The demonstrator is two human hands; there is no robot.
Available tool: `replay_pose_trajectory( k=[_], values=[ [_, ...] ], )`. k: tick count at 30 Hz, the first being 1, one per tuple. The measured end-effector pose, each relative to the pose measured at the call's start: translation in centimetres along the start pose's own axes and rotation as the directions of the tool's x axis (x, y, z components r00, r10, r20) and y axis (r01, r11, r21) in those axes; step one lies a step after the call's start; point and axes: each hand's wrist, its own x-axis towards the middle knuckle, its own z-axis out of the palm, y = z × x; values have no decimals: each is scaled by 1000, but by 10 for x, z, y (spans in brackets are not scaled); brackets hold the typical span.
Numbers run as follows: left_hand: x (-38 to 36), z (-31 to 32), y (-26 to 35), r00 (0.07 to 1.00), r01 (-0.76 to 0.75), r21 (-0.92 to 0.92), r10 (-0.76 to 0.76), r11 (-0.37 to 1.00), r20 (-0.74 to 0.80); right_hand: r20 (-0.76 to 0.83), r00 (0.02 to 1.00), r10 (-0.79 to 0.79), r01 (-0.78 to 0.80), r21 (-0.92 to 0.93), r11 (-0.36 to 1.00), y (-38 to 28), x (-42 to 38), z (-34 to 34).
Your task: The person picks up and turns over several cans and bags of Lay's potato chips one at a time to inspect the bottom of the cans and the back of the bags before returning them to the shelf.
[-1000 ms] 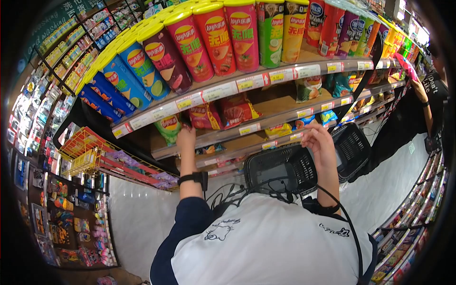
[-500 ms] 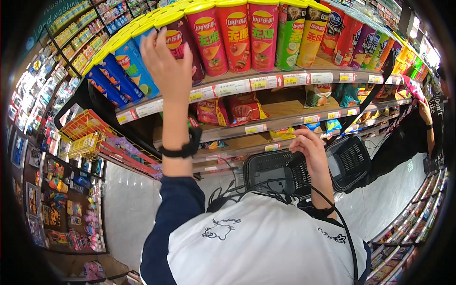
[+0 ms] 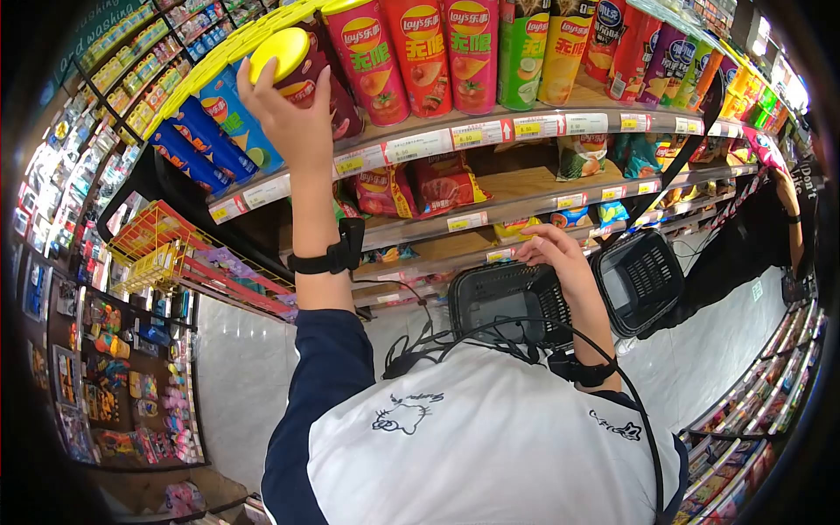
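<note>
My left hand (image 3: 293, 118) is closed around a maroon chip canister with a yellow lid (image 3: 280, 54). The canister tilts out of the row on the top shelf, its lid turned toward me; my fingers hide part of its body. Blue canisters (image 3: 229, 118) stand left of the hand, and a pink canister (image 3: 372, 66) stands to its right. Nothing is in my right hand (image 3: 560, 255), which hovers with loosely bent fingers in front of the lower shelves, above a dark shopping basket (image 3: 494, 278).
A second basket (image 3: 639, 280) sits beside the first. Bagged snacks (image 3: 451, 184) lie on the lower shelf. Left of me is a yellow wire rack (image 3: 149, 249). A black cable (image 3: 604, 350) crosses my front. Another person's arm (image 3: 792, 210) is at the far right.
The maroon canister's lid has tipped toward me and left, with my left hand now gripping it. My right hand has moved slightly left and up. The view has shifted a little.
</note>
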Motion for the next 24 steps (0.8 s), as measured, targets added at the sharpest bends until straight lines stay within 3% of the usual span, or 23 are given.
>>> replay_pose_trajectory(
  k=[2, 3, 5, 7, 8, 9, 11, 13, 14, 16, 17, 19, 21, 22, 24],
  values=[
    [-3, -14, -1, 996, -59, 12, 60, 998, -66, -1, 1000, 4, -4, 10, 1000, 3, -2, 0],
    [-5, -14, 0, 990, 23, -380, -75, 925, -123, 1, 1000, 5, -5, 19, 1000, 6, -2, 0],
    [1, -42, 19, 983, -14, -399, -60, 917, -172, 4, 1000, 8, -8, 22, 1000, 7, 0, 0],
    [-1, -65, 39, 960, 40, -401, -146, 915, -239, 11, 1000, 28, -29, 14, 999, 7, 2, 1],
    [-13, -76, 37, 922, 195, -427, -313, 883, -228, 26, 1000, -17, 16, 25, 1000, 6, 3, 5],
    [-19, -77, 53, 824, 244, -610, -493, 754, -279, 38, 997, -63, 61, 37, 997, 1, 5, 12],
    [-23, -85, 78, 832, 222, -819, -541, 529, -125, 94, 975, -204, 204, 5, 979, -15, 4, 31],
    [-39, -89, 95, 764, 410, -862, -628, 299, 146, 179, 892, -415, 429, -46, 902, -38, -6, 53],
    [-46, -88, 104, 693, 463, -871, -681, 168, 237, 237, 881, -409, 431, -44, 902, -39, -3, 60],
    [-54, -92, 120, 584, 495, -853, -665, -163, 465, 254, 786, -563, 476, 332, 814, -47, -3, 82],
    [-57, -91, 127, 553, 486, -826, -631, -286, 544, 237, 698, -676, 578, 370, 727, -53, -2, 87],
    [-64, -84, 134, 410, 632, -714, -652, -301, 638, 205, 481, -853, 764, 379, 522, -65, 2, 92],
    [-95, -69, 111, 301, 686, -559, -519, -466, 800, 213, 295, -931, 918, 207, 339, -74, 7, 87],
    [-110, -63, 101, 244, 714, -475, -453, -514, 858, 224, 259, -940, 949, 121, 290, -80, 5, 85],
    [-122, -61, 98, 179, 755, -330, -306, -567, 935, 248, 277, -928, 958, -2, 286, -92, -1, 79]
  ],
)
